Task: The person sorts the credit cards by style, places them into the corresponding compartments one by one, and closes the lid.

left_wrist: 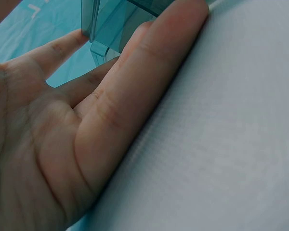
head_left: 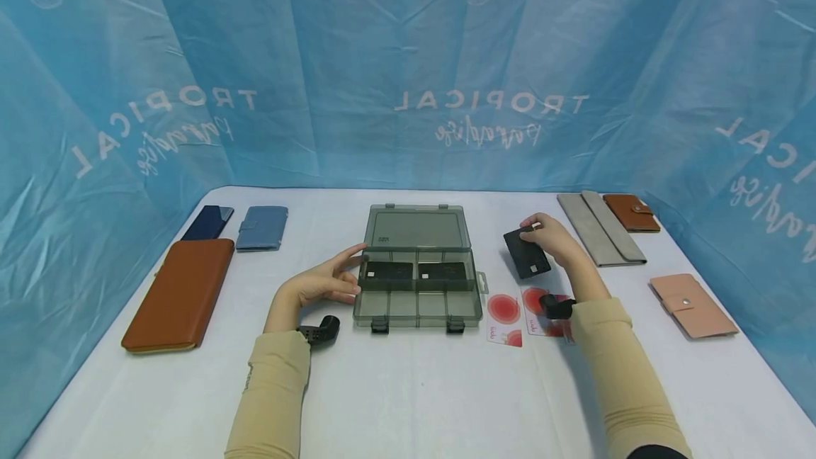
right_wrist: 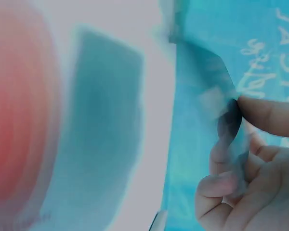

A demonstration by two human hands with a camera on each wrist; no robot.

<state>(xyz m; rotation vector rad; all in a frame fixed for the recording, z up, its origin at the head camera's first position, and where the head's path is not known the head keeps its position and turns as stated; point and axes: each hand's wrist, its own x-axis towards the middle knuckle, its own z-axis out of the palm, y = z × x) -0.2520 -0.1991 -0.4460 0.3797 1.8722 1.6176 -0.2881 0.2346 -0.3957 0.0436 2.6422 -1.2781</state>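
My right hand [head_left: 551,234] pinches a black card [head_left: 528,257] with a small light chip mark, held tilted above the table right of the box. In the right wrist view the card [right_wrist: 207,77] is blurred and casts a shadow below. My left hand [head_left: 325,280] rests with fingers spread against the left side of a translucent grey divided plastic box [head_left: 385,309], whose lid [head_left: 417,224] lies folded back. Two more black cards [head_left: 390,272] lie in its upper compartments, one in each. The lower compartments hold nothing. In the left wrist view, the fingertips touch the box wall [left_wrist: 103,29].
Red-and-white cards [head_left: 504,328] lie right of the box, some partly behind my right wrist camera. At left are a brown notebook [head_left: 181,296], a blue wallet [head_left: 263,227] and a dark wallet [head_left: 207,223]. A grey folder [head_left: 599,229], brown wallet [head_left: 627,211] and pink wallet [head_left: 695,307] lie at right.
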